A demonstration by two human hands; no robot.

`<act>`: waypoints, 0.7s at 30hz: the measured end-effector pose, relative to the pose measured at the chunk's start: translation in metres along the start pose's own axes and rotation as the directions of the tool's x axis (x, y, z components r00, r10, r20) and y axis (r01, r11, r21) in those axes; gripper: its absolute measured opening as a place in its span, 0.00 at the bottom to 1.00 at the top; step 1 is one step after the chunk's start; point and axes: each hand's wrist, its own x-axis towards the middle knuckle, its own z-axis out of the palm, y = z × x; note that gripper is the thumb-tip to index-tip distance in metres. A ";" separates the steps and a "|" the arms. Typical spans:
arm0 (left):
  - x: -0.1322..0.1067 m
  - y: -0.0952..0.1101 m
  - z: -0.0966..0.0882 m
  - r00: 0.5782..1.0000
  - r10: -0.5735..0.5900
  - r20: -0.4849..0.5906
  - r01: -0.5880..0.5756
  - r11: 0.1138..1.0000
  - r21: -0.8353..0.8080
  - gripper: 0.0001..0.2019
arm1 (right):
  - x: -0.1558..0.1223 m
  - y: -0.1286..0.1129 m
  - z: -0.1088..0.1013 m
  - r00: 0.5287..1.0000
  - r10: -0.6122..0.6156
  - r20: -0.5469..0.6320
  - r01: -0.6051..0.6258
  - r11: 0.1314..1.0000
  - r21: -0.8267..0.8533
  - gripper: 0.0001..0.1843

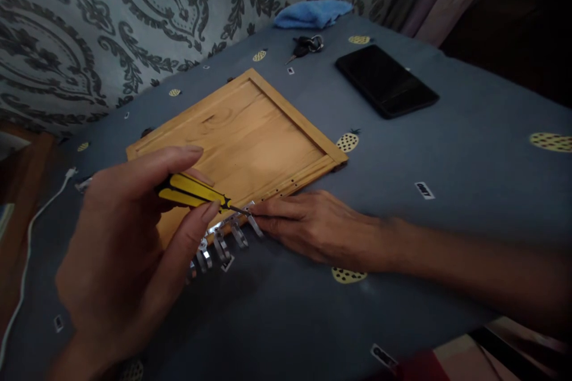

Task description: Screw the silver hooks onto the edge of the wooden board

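A wooden framed board lies flat on a grey-blue sheet with pineapple prints. Along its near edge sits a strip of shiny metal hooks. My left hand grips a yellow-and-black screwdriver, its tip pointing right at the hook strip near the board's edge. My right hand rests flat on the sheet, its fingertips pinching or pressing the end of the hook strip right at the screwdriver's tip.
A black phone lies at the back right, a bunch of keys and a blue cloth behind the board. A white cable runs down the left. A patterned wall stands behind.
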 end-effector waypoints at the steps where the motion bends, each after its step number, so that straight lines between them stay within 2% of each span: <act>1: 0.000 0.000 0.001 1.000 0.011 0.009 -0.011 1.000 0.005 0.23 | 0.000 0.000 0.000 1.000 0.008 0.009 -0.008 1.000 -0.003 0.18; 6: 0.000 0.002 0.004 0.999 -0.025 0.047 0.024 1.000 0.018 0.21 | 0.000 0.000 -0.001 0.999 0.022 0.033 -0.021 1.000 -0.019 0.19; 12: 0.001 0.004 0.007 0.997 -0.072 0.037 0.072 0.997 -0.013 0.17 | 0.001 0.000 0.000 0.998 0.034 0.055 -0.032 0.999 -0.041 0.19; 16: 0.002 0.007 0.010 1.000 0.004 -0.008 -0.004 1.000 0.014 0.15 | 0.000 0.000 0.000 0.998 0.028 0.052 -0.026 0.999 -0.046 0.19; 21: -0.001 0.008 0.010 0.999 0.032 0.004 -0.032 0.997 -0.066 0.21 | 0.000 0.000 -0.002 0.999 0.008 0.042 -0.006 0.999 -0.052 0.19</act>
